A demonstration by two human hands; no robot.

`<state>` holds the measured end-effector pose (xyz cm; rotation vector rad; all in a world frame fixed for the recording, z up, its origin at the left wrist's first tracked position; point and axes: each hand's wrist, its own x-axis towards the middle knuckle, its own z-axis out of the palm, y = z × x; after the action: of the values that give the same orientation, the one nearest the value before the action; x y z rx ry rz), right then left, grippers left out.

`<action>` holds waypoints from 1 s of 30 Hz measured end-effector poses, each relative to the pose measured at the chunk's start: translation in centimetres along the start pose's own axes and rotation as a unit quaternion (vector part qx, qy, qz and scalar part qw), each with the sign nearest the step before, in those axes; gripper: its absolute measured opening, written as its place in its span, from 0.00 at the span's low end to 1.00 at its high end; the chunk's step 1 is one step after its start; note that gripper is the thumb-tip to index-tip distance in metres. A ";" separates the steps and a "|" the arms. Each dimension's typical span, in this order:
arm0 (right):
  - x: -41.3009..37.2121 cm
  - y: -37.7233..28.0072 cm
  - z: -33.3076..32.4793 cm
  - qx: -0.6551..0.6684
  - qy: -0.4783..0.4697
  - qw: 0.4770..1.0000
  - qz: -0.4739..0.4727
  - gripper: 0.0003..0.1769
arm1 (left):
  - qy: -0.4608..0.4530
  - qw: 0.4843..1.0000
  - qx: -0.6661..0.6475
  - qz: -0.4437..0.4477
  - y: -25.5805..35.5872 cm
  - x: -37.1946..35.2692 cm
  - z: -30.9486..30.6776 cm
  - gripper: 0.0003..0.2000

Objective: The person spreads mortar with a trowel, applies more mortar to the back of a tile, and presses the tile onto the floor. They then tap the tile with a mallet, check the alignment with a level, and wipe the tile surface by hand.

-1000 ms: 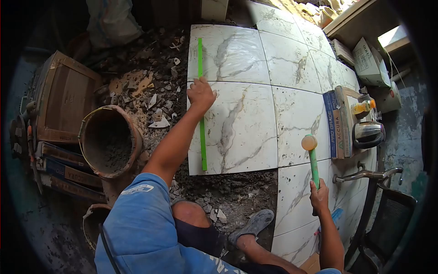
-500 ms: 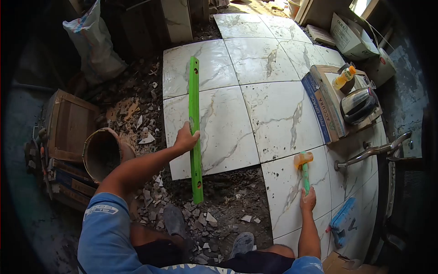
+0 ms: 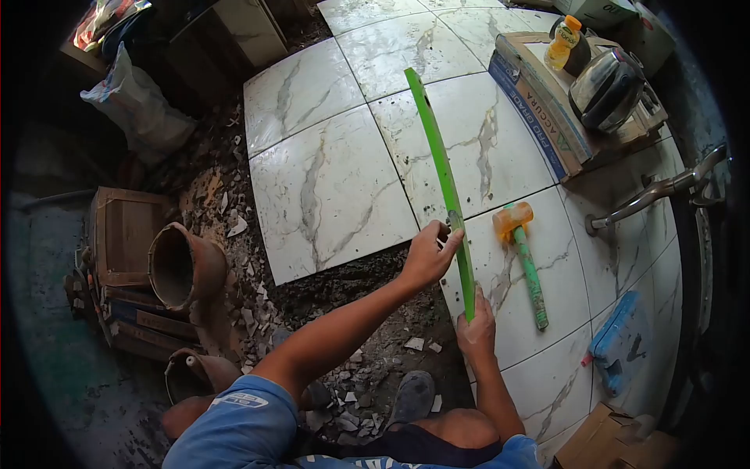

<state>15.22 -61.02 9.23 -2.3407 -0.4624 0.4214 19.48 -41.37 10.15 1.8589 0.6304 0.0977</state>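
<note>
A long green spirit level (image 3: 439, 160) slants across the tiles ahead of me. My left hand (image 3: 428, 254) is closed on it below its middle, thumb along its side. Its near end is in my right hand (image 3: 477, 327), whose fingers wrap round it and are partly hidden. To the right, a rubber mallet (image 3: 526, 266) with an orange head and green handle lies on a white marbled tile (image 3: 500, 301), touched by neither hand. Left of my hands is another laid tile (image 3: 332, 199), its near edge bordering dark, rubble-strewn ground (image 3: 351, 313).
A tile box (image 3: 531, 117) at right carries an electric kettle (image 3: 608, 90) and a bottle (image 3: 562, 43). A metal handle (image 3: 656, 191) and a blue case (image 3: 621, 340) are nearer. Buckets (image 3: 183, 266), cartons (image 3: 133, 234) and a white sack (image 3: 141, 105) stand at left.
The level has moved right, off the left tile, in my left hand. My right hand has let go of the mallet, now lying on the tile, and taken the level's near end.
</note>
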 end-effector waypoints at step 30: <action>20.4 -4.5 9.5 -0.037 -0.057 0.993 -0.094 0.23 | -0.040 0.846 0.482 0.226 -11.3 10.8 -7.8 0.33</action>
<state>28.27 -43.48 2.24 -2.3263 -0.7571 0.4558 21.64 -26.97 0.57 2.9557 0.1345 0.0005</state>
